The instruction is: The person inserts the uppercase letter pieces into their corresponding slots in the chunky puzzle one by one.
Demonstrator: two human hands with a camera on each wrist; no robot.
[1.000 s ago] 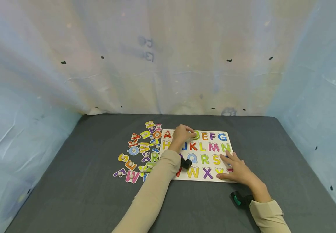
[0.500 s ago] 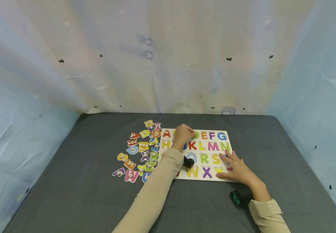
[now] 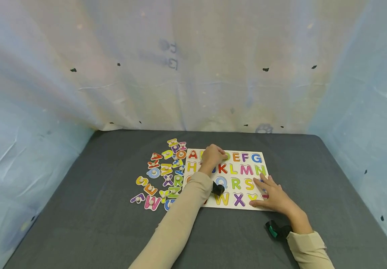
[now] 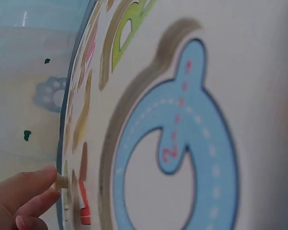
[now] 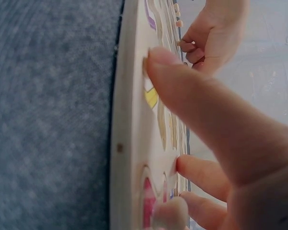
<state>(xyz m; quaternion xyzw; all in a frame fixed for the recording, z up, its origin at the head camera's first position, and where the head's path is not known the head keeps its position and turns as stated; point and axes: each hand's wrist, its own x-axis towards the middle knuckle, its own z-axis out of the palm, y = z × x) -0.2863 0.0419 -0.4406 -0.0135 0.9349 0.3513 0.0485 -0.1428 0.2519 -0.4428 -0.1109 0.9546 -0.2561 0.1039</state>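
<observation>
My left hand [image 3: 212, 156] reaches over the white alphabet puzzle board [image 3: 242, 184] to its top row. Thumb and finger pinch the small wooden knob [image 4: 62, 181] of the green letter D piece [image 3: 227, 155], which lies at the D place. Whether it sits fully down in its recess cannot be made out. My right hand [image 3: 272, 196] rests spread on the board's lower right corner, its thumb near the Y and its fingers by the N. In the right wrist view its fingertips touch the board. My left hand and forearm hide several letters, including the C.
Several loose letter pieces with knobs lie left of the board, among them a pink W [image 3: 152, 203], an orange E [image 3: 150, 189] and a blue Q [image 3: 153, 173]. A grey cloth [image 3: 106, 224] covers the table. Plastic sheeting [image 3: 213, 97] hangs behind it.
My left hand has shifted slightly to the right at the D place, still pinching the knob. My right hand stays on the board's corner.
</observation>
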